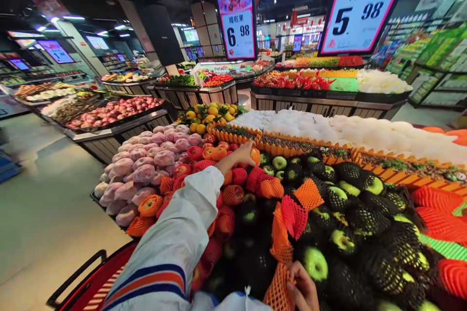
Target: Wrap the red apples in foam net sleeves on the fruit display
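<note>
My left hand reaches far across the fruit display, the arm in a white sleeve with blue and orange stripes. Its fingers curl on an orange-netted fruit at the back edge of the red apple pile. At the bottom edge, my right hand pinches an orange foam net, above green apples in black nets. What lies inside that net is hidden.
A red cart with a black handle stands at bottom left. Pink-wrapped fruit is piled to the left and white-wrapped fruit behind an orange divider. Price boards reading 6.98 and 5.98 hang above. An open aisle floor runs left.
</note>
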### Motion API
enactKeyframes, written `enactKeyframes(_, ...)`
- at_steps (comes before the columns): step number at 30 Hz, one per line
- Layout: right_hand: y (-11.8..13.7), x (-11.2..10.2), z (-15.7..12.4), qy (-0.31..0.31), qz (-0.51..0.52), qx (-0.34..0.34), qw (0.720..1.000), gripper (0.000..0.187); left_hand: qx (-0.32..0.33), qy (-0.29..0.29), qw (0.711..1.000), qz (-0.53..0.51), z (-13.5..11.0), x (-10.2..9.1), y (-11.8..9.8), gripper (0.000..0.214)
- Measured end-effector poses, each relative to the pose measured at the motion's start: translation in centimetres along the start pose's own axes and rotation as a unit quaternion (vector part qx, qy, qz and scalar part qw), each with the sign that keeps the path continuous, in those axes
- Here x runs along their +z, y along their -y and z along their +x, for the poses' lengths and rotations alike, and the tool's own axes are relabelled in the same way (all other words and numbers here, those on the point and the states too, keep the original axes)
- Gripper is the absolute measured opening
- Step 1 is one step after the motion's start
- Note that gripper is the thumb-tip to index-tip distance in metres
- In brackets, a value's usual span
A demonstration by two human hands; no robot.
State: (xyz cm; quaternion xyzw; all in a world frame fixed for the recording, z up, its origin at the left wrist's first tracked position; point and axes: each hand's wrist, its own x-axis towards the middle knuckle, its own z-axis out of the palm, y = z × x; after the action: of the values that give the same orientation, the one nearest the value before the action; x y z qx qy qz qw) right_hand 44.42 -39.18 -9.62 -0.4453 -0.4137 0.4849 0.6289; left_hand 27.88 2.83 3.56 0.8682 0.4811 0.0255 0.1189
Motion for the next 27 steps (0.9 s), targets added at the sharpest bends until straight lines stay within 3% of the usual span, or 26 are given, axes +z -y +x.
enactKeyframes(3,-0.5,-0.4,0.2,0.037,-0.003,0.005,0.999,0.032,0.053,0.069,0.996,0.030,-2.4,-0.5,-0.4,0.087)
enactKeyframes(7,-0.9,0.1,0.0,0.000,-0.002,0.004,1.000,0.031,0.092,0.145,0.979,0.109,-5.7,0.3,-1.1,0.086)
enactKeyframes(10,-1.2,0.6,-0.2,-0.029,-0.003,-0.014,0.999,0.033,0.091,0.156,0.976,0.118,-7.4,2.3,-1.6,0.090)
enactKeyframes(14,-1.5,0.8,-0.3,-0.023,-0.003,-0.017,1.000,0.031,0.069,0.149,0.980,0.112,-7.9,5.0,-2.3,0.096)
enactKeyframes(17,-1.3,0.7,-0.2,-0.027,0.007,-0.017,0.999,0.030,0.054,0.182,0.980,0.067,-6.5,5.0,-2.5,0.094)
enactKeyframes(20,-0.9,0.5,-0.1,-0.017,0.006,-0.004,1.000,0.032,0.034,0.197,0.979,0.024,-3.5,3.2,-2.0,0.062)
enactKeyframes(23,-0.8,0.0,0.0,0.008,-0.003,0.005,1.000,0.030,-0.012,0.145,0.988,0.044,-0.2,1.4,-0.8,0.039)
enactKeyframes(27,-1.4,-0.6,-0.1,0.013,0.002,-0.005,1.000,0.027,-0.112,0.105,0.982,0.110,2.3,1.8,0.8,0.039)
